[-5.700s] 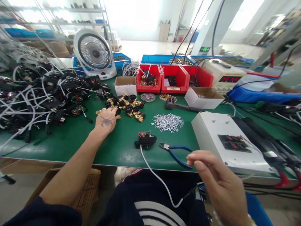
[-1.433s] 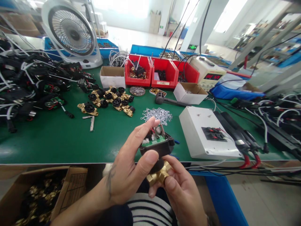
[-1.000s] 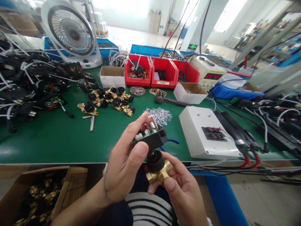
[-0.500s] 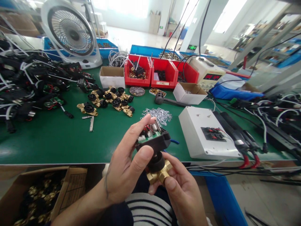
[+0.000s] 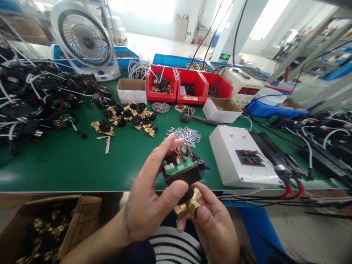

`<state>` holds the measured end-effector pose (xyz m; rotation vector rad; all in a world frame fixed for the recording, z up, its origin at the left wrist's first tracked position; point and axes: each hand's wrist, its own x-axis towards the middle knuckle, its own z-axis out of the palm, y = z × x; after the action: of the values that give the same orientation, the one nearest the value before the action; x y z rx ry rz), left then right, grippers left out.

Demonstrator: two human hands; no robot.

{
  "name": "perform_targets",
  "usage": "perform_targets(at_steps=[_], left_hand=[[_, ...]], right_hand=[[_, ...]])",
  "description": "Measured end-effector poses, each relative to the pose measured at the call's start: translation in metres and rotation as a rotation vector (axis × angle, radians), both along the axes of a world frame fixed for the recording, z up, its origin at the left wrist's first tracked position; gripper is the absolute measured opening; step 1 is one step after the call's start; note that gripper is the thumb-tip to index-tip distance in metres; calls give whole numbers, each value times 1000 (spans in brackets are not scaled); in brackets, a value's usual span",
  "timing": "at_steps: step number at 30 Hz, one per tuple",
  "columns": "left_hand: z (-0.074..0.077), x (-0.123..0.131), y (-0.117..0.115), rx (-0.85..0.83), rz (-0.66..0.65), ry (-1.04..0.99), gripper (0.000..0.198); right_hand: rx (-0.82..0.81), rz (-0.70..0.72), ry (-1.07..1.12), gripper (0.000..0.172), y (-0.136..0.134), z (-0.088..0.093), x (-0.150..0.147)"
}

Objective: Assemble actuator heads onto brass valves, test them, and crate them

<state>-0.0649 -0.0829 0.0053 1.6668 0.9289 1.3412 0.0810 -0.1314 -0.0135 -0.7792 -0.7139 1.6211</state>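
Where the work is held up over the bench's (image 5: 68,165) near edge, the left hand (image 5: 154,198) grips a black housing (image 5: 185,176), fingers along its left side and thumb low on the near side. Directly below, the right hand (image 5: 217,222) grips a brass valve (image 5: 189,207). The housing is tilted, with its green board (image 5: 176,168) exposed. The valve's black collar (image 5: 188,194) stands at or just under the housing; whether the two are seated cannot be determined, the left thumb covering part of the joint.

Progress, as judged: the two parts are lined up; no cover is on the housing and no fastening is visible. The loose valves (image 5: 136,119) carry no housings and appear outstanding.

Surface: metal pieces (image 5: 107,145) lie near the loose valves. Wire clips (image 5: 185,135) are heaped just beyond the housing, a mallet (image 5: 187,115) behind them. A pale box (image 5: 228,157) stands right; cabled units (image 5: 55,95) are piled left. At the rear are red bins (image 5: 162,96), a power supply (image 5: 247,88) with lit display, and a fan (image 5: 88,42).

Room: a carton (image 5: 85,216) of brass parts sits below the bench, left; shelving (image 5: 324,51) stands far right, and a green sign (image 5: 225,56) is lit
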Motion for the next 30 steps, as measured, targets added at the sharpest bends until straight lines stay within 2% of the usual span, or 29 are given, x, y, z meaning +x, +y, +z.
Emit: perform_targets(at_steps=[4, 9, 14, 19, 22, 26, 30], left_hand=[[-4, 2, -1, 76, 48, -45, 74], [-8, 5, 1, 169, 38, -108, 72], [-7, 4, 3, 293, 26, 22, 66], [4, 5, 0, 416, 131, 193, 53], [8, 5, 0, 479, 168, 231, 51], [4, 4, 1, 528, 211, 255, 58], [-6, 4, 2, 457, 241, 206, 85]], right_hand=[[-23, -67, -47, 32, 1, -5, 2], [-52, -39, -89, 38, -2, -11, 7], [-49, -42, -99, 39, -4, -13, 8], [-37, -44, -102, 43, -3, -10, 4], [-55, -48, -62, 42, -3, -9, 2], [-77, -72, -50, 40, -4, -7, 1], [-79, -111, -66, 42, -5, -7, 2]])
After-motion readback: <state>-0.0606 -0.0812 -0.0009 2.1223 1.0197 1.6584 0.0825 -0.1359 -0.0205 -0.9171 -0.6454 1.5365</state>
